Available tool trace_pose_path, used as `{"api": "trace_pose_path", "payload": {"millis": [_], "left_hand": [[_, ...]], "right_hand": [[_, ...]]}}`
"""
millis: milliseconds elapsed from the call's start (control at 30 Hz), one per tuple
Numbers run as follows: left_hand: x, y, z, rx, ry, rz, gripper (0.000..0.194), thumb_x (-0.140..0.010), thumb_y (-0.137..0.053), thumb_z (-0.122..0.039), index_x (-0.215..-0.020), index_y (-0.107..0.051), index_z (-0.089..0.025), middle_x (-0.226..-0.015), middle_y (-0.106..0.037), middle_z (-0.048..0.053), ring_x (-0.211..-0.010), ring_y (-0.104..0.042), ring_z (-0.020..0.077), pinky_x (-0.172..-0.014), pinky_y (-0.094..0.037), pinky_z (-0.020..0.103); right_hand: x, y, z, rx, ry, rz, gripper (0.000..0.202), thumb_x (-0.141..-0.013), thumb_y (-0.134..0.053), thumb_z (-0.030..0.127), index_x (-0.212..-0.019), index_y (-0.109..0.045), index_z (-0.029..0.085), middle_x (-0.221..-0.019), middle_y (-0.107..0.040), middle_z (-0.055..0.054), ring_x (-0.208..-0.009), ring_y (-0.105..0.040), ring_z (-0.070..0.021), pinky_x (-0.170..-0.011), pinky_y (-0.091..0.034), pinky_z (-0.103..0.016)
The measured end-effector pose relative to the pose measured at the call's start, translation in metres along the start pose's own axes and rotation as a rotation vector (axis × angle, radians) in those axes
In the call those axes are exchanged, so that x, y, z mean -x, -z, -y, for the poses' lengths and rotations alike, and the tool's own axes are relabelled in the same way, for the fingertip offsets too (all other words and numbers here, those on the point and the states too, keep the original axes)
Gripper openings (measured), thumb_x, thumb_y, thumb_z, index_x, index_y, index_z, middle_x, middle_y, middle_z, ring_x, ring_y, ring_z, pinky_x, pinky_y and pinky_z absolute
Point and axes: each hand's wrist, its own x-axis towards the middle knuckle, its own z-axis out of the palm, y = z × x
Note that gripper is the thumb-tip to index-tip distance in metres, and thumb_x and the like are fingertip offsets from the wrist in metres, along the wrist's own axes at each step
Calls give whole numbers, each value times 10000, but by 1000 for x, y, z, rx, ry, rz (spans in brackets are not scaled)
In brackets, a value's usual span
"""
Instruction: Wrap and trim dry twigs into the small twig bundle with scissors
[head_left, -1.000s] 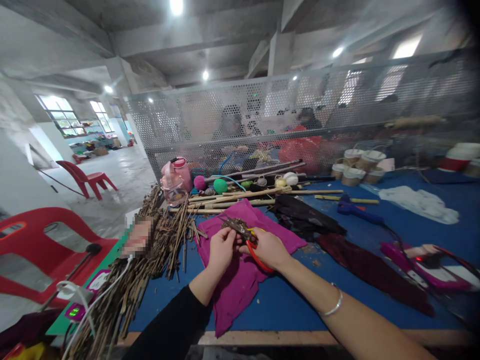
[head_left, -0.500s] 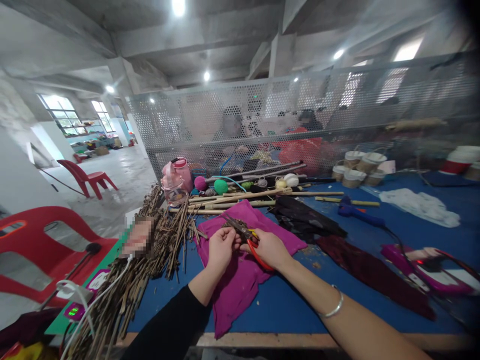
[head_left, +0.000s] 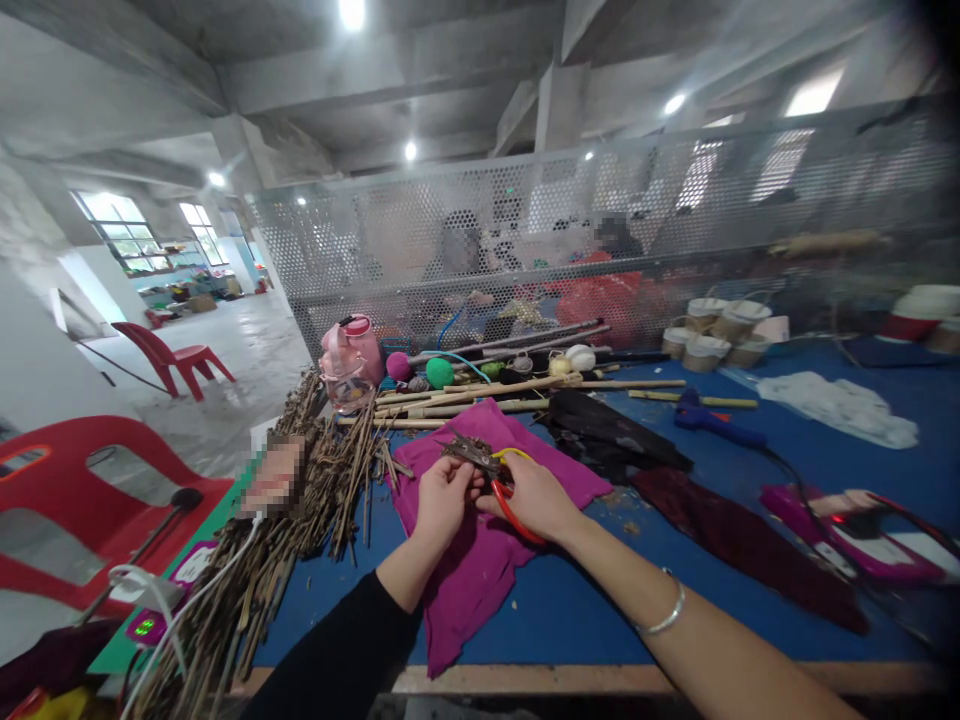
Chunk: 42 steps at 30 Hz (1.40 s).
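A: Largest item?
B: Stalk heap [head_left: 289, 525], left of the cloth [head_left: 469, 600]. Looks dry, stiff, light, brittle; best lifted near the thick ends, a few at a time.
A: Cloth itself?
B: Spread and rumpled beneath both hands. Soft, limp, probably light; take it by the corners, evenly.
A: Right hand [head_left: 536, 497]?
B: Wrapped round the red and yellow handles of the shears [head_left: 504, 498], over the cloth. Judged rigid, heaviest piece here; hold by the handles only.
A: Left hand [head_left: 441, 497]?
B: Narrow fingertip pinch, beside the shears. Contents hidden; cannot tell.
A: Bits [head_left: 453, 450]?
B: On the cloth, partly behind the shears. Likely crumbly; pinch gently.
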Motion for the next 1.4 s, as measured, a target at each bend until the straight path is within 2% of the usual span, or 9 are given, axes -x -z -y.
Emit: {"api": "trace_pose_path", "payload": {"millis": [200,400,600,800,933,1200,1400], "left_hand": [[-1,2,2,-39,-45,-21,198,-628,-651,-287,-718,-587,-123,-631,-615,19,-557,-570,99,-506,-445,188],[-4,3,3,-18,-22,-21,242,-611,-676,-285,-763,-602,-112,-659,-635,41,-566,-581,106,-520,-455,203],[-6,4,2,2,0,-25,296,-598,-697,-311,-775,-595,-98,-617,-622,41,-508,-555,87,-468,-426,181],[-7,3,1,-2,-5,-38,296,-615,-685,-326,-794,-607,-103,-681,-634,54,-573,-583,102,-495,-450,187],[-4,1,0,-4,-20,-3,254,-634,-668,-314,-774,-610,-110,-704,-637,52,-608,-594,103,-521,-459,183],[-2,0,1,-10,-21,20,242,-632,-661,-303,-767,-599,-112,-680,-642,49,-587,-597,109,-547,-472,203],[-6,2,5,16,-43,60,285,-627,-661,-326,-802,-604,-109,-669,-635,46,-564,-584,105,-527,-454,195]], "right_hand": [[1,-3,-3,-29,-82,55,437,-670,-598,502,-985,-542,204,-902,-625,-59,-787,-588,-187,-620,-361,-241],[0,-1,-1,11,-112,53,431,-650,-585,561,-901,-565,211,-854,-651,-52,-744,-601,-197,-572,-339,-242],[-2,1,2,18,-122,77,418,-662,-575,572,-874,-591,213,-804,-665,-59,-703,-611,-196,-541,-318,-239],[-4,1,-2,43,-72,17,477,-614,-592,614,-902,-588,233,-820,-660,-42,-772,-607,-219,-582,-337,-252],[-2,1,-4,-24,-12,1,497,-620,-618,557,-990,-548,233,-911,-629,-35,-850,-587,-208,-648,-369,-254],[0,1,0,-61,71,-16,494,-607,-639,536,-944,-540,189,-913,-601,-65,-847,-562,-196,-683,-365,-260],[1,-2,0,-90,-19,5,479,-647,-595,556,-980,-528,219,-904,-617,-40,-829,-578,-190,-650,-361,-249]]}}
